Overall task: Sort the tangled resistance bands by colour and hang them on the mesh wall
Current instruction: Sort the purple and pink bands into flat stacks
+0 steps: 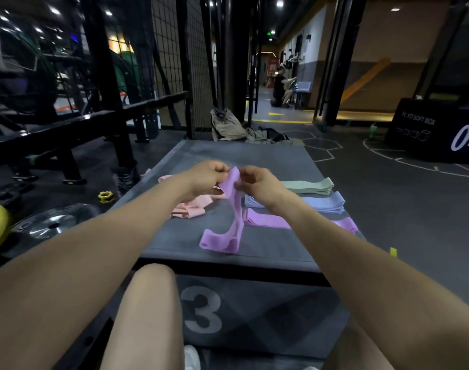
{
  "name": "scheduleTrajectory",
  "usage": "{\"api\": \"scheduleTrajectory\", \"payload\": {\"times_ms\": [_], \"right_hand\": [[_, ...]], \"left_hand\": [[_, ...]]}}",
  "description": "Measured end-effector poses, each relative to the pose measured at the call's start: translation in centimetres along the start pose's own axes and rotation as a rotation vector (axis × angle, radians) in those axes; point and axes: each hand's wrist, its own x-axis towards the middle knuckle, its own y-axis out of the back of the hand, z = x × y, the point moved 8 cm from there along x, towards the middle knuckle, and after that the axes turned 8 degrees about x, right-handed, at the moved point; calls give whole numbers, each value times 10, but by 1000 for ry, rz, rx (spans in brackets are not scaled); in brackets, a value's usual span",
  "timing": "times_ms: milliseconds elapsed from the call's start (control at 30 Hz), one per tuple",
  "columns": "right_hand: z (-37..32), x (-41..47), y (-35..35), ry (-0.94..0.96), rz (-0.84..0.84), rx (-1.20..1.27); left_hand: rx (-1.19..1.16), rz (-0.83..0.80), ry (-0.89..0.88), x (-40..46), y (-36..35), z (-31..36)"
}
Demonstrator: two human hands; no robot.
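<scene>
Sorting well under way, hanging not yet begun. Both hands raised over the middle of the box top (268, 247), each pinching the upper end of one purple band (234, 209) between thumb and curled fingers: left hand (208, 177) on its left edge, right hand (257, 186) on its right. Band hanging down from the pinch, lower loop lying folded on the box top near the front edge.

Already sorted, along the right edge of the box top: green pile (308, 186) farthest back, blue pile (324, 202) just in front of it, purple pile (268, 221) nearest, partly hidden behind the right forearm. Pink bands (193, 208) toward the left edge, looser and less squared up, possibly still partly tangled; hard to tell under the left wrist.

Left to do, judging by this: straighten the held band, add it to the purple pile, tidy the pink ones, then carry every colour to the mesh wall (172, 49), standing beyond the far left corner of the box. No bands to be seen on the mesh.
</scene>
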Motion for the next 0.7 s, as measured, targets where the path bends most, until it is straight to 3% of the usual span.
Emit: {"api": "scheduleTrajectory", "payload": {"times_ms": [233,433,700], "right_hand": [[-33,9,1,35,115,-13],[-58,8,10,91,124,9],[-113,12,27,240,179,34]], "left_hand": [[-91,37,-2,-8,31,10],[-155,189,-66,-9,51,29],[-187,212,-199,-9,68,77]]}}
